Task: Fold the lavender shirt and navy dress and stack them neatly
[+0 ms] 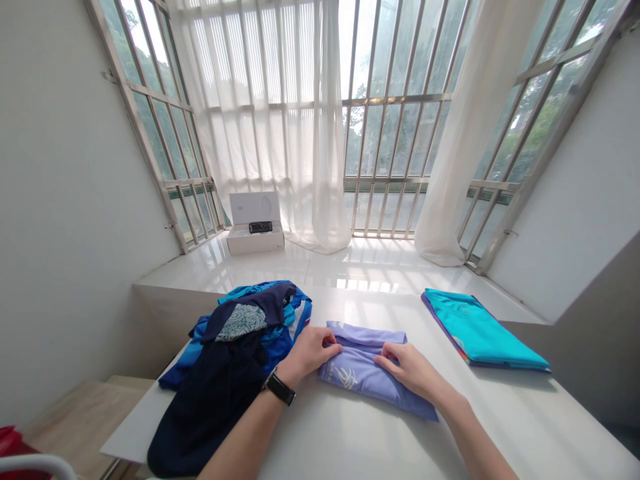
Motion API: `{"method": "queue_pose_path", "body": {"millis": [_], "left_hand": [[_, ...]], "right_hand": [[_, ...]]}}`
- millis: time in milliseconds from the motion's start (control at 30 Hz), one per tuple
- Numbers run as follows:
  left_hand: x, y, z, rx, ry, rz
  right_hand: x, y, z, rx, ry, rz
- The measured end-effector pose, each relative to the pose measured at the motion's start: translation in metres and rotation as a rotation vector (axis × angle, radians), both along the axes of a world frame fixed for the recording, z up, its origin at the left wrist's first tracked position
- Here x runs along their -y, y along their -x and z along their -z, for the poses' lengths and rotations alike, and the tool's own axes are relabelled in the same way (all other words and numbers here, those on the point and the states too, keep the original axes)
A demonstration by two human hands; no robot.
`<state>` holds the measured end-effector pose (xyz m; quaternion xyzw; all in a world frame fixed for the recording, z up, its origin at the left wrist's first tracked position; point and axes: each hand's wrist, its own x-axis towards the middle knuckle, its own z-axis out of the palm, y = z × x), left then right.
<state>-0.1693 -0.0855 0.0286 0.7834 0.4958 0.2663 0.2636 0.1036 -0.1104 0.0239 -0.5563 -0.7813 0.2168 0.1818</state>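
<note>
A lavender shirt [367, 368] with a white print lies on the white table in front of me, folded into a narrow strip with a gap between its two layered bands. My left hand [316, 348] pinches the shirt near its left end; a dark-banded watch is on that wrist. My right hand [406, 365] grips the near band right of the middle, thumb and fingers pressed together on the cloth. To the left, close to my left forearm, is a loose heap of dark navy and blue clothes [215, 387].
A stack of folded clothes [487, 330], turquoise on top, lies at the table's right. Behind the white table [320, 440], an open white box [256, 241] holding a black device [261, 227] stands on the sill. Curtains [325, 167] hang before barred windows.
</note>
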Motion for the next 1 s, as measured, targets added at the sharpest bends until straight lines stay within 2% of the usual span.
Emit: {"method": "queue_pose_path", "body": {"millis": [200, 567, 1000], "left_hand": [[0.0014, 0.0003, -0.0003, -0.033, -0.020, -0.045], [0.0009, 0.0009, -0.0001, -0.017, -0.041, -0.036], [0.0008, 0.0016, -0.0032, -0.057, -0.039, -0.057]], "right_hand": [[0.0003, -0.0004, -0.0020, 0.002, -0.007, 0.005], [-0.0020, -0.0015, 0.0024, 0.041, -0.029, 0.027], [-0.0001, -0.0004, -0.0037, 0.018, -0.018, 0.014]]}}
